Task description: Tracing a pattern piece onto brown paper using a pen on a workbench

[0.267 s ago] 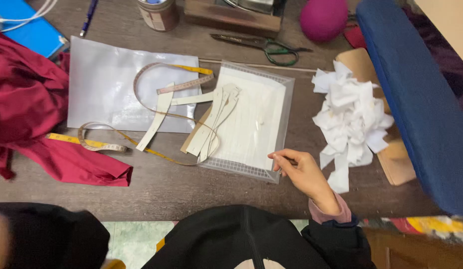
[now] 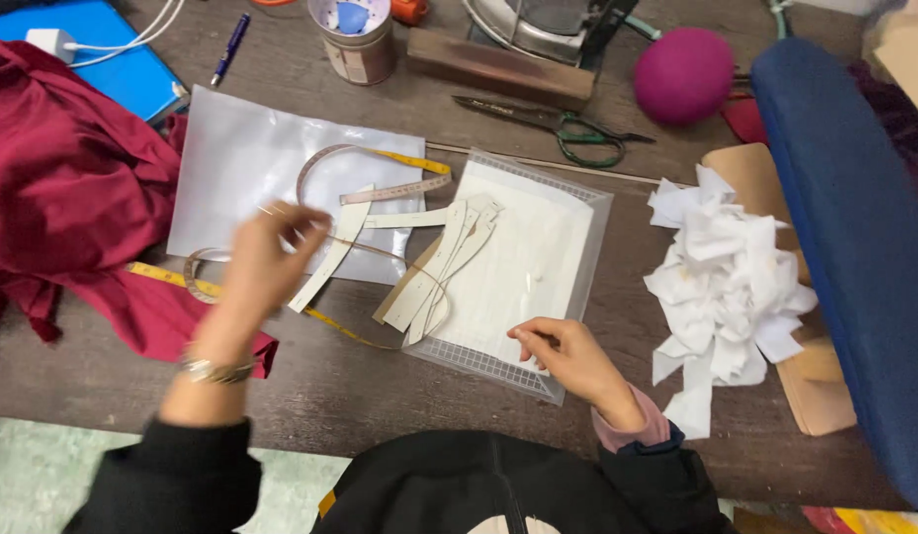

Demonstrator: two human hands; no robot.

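My left hand (image 2: 266,262) hovers, blurred, over the measuring tape (image 2: 380,158) and a long paper pattern strip (image 2: 330,252) on a white plastic bag (image 2: 241,163); its fingers are bent near the strip, and whether it grips anything is unclear. My right hand (image 2: 563,356) rests on the near edge of a clear mesh pouch (image 2: 528,267) holding white fabric, fingertips pinched together. More paper pattern strips (image 2: 444,262) lie across the pouch's left side.
Red cloth (image 2: 58,198) lies at the left, a heap of white scraps (image 2: 726,277) at the right, next to a blue padded board (image 2: 854,227). Scissors (image 2: 558,124), a magenta ball (image 2: 684,74), a cup (image 2: 358,40), a pen (image 2: 229,44) stand farther back.
My left hand has come into view from the lower left and reached over the tape and strip. My right hand stays on the pouch's near edge.
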